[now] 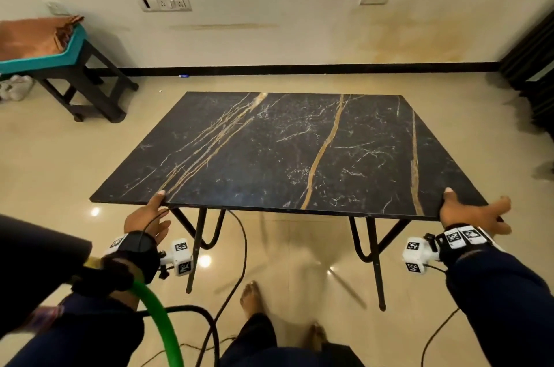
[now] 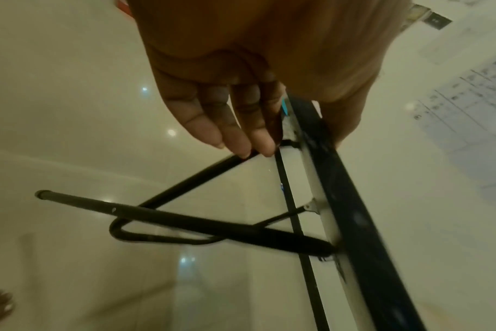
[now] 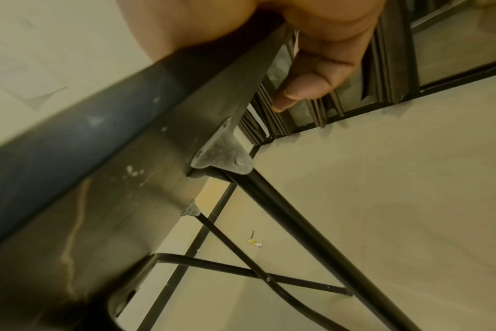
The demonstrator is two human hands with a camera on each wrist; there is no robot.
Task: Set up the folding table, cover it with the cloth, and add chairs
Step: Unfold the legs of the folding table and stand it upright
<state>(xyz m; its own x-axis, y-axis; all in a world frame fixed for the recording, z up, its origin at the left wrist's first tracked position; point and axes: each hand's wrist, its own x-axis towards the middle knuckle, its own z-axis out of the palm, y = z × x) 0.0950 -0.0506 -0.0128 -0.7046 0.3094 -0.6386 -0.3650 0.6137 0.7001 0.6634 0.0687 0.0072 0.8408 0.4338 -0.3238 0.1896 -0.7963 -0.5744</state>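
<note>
The folding table [image 1: 287, 150], with a black marble-pattern top and gold veins, stands level on its unfolded black metal legs [image 1: 195, 249]. My left hand [image 1: 163, 210] is at the near edge towards the left. Its thumb lies on the top, and its fingers [image 2: 212, 116] hang straight and loose below the table edge [image 2: 340, 190]. At the near right corner is my right hand [image 1: 476, 207], thumb on the top and fingers splayed out past the corner. One finger [image 3: 312, 82] shows under the table edge [image 3: 99, 125]. A folded brown cloth [image 1: 33, 37] lies on a teal-topped stool [image 1: 75, 46] at the far left.
Black cables [image 1: 236, 261] and a green hose [image 1: 162, 321] trail over the glossy tiled floor by my bare feet [image 1: 251, 297]. A dark slatted panel [image 1: 533, 52] stands at the right wall. White shoes [image 1: 15, 87] sit under the stool. A small wrapper [image 3: 255, 243] lies under the table.
</note>
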